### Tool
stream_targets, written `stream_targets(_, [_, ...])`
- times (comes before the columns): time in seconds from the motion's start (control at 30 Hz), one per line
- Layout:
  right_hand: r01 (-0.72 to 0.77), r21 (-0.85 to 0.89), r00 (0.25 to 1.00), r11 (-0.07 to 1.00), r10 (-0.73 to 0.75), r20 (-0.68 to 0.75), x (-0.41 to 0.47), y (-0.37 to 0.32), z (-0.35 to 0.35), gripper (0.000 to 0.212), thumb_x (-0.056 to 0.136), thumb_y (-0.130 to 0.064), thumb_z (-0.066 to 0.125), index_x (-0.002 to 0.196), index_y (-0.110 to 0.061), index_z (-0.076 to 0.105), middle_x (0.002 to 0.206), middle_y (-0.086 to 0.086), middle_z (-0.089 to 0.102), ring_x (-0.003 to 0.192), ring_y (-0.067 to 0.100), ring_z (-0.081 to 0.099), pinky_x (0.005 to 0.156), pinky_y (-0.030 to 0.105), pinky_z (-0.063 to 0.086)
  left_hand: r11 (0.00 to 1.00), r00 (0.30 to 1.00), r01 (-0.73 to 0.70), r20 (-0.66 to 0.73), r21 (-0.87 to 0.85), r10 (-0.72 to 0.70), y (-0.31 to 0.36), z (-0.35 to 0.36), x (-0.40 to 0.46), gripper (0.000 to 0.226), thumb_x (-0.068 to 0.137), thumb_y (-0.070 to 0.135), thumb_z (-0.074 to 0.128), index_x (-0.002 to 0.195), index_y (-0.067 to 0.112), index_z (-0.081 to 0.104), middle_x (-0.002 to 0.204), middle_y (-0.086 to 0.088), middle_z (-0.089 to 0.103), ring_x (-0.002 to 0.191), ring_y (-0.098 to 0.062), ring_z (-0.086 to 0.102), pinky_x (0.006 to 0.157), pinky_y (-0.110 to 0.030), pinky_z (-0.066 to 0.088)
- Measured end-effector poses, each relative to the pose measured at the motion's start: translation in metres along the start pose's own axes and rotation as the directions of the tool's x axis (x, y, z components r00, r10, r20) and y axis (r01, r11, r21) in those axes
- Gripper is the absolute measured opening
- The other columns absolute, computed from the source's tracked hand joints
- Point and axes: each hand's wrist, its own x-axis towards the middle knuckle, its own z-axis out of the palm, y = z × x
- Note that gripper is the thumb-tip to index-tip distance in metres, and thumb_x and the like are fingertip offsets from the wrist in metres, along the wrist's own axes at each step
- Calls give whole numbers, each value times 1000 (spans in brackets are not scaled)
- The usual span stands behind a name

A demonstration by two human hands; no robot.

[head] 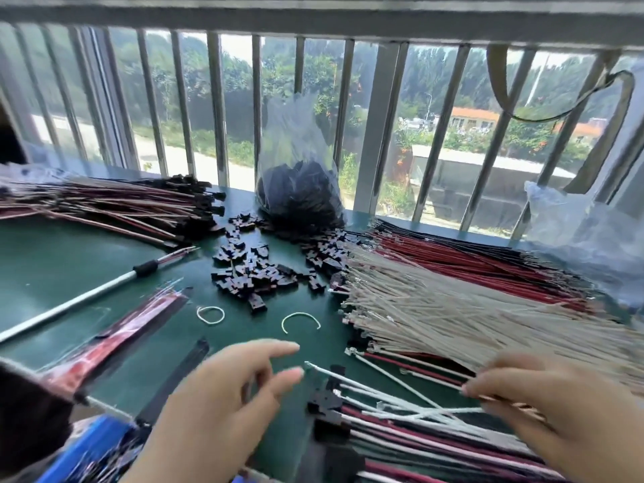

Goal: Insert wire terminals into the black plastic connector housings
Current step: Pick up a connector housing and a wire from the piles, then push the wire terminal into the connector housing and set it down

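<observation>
So the person's left hand (pixel 223 395) hovers over the green table (pixel 69 259) with the fingers spread and loose, nothing in it. The right hand (pixel 557 409) is down at the near right, fingertips pinched on a wire or two pulled from the big fan of white wires (pixel 470 308); it's a bit blurry, so exactly how many is hard to say. Behind the white ones sits a layer of red wires (pixel 470 259) and black ones along the window side. The loose black connector housings (pixel 254 270) are scattered mid-table, between the hands and a clear bag (pixel 299 176) full of more of them by the window bars. Finished wires with housings on lie in a small pile (pixel 400 423) right between the hands, and a bigger bundle (pixel 115 203) sits far left. Two rubber bands (pixel 210 314) lie near the housings.
</observation>
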Motion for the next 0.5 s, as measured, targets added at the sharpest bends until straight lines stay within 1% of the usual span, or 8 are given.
stream_targets(0.07, [39,105,997,994,-46,68,18,-27,9,27,81,-62,53,108,-64,51,103,-44,48,91,-15,52,79,11,45,982,988,77,-144,170,-53,-27,-2,29,20,86,34,60,103,42,65,72,11,58,64,-4,53,62,-25,44])
stream_targets(0.1, [88,135,990,987,-102,101,22,-32,18,26,82,-64,52,107,-62,54,100,-42,49,92,-13,52,80,10,43,939,980,159,-162,306,-113,-36,-7,47,25,89,25,56,110,36,65,82,10,59,76,-9,56,71,-30,46])
stream_targets(0.13, [94,154,994,983,-102,43,26,-34,26,22,83,-62,54,104,-58,59,95,-40,52,90,-12,53,78,11,43,890,978,196,-146,413,-148,-41,-11,63,29,91,23,54,118,30,63,95,4,61,89,-17,58,81,-34,47])
stream_targets(0.2, [54,120,997,991,-59,40,31,-38,28,9,80,-51,67,88,-46,69,81,-33,57,76,-9,56,66,13,47,813,978,205,-92,545,-185,-49,-8,84,32,92,33,52,124,29,58,112,-5,60,106,-25,56,92,-36,45])
stream_targets(0.27, [91,65,992,994,-84,-98,28,-38,30,9,78,-35,73,73,-35,65,73,-25,59,63,-3,57,53,17,48,731,966,197,-3,653,-258,-54,-2,98,40,90,53,47,125,34,53,121,-2,57,112,-24,55,90,-35,47])
stream_targets(0.33, [120,47,974,992,-109,-200,26,-41,38,11,81,-24,65,77,-31,56,73,-17,58,58,7,57,50,20,48,674,955,192,21,713,-295,-59,5,105,49,88,62,42,129,37,47,125,-1,54,115,-23,54,88,-36,48])
stream_targets(0.4, [50,112,954,992,-14,-301,26,-37,40,20,82,-16,63,86,-29,48,74,-11,60,55,12,57,47,27,49,661,962,200,-18,723,-272,-59,11,107,46,89,59,42,127,35,50,120,-3,56,111,-25,55,85,-37,50])
stream_targets(0.5, [46,196,917,980,37,-397,24,-29,43,21,86,-19,55,103,-32,53,89,-12,66,67,11,64,53,30,54,681,982,172,-66,712,-179,-56,15,105,31,91,47,48,113,30,63,109,-3,61,104,-26,57,81,-39,52])
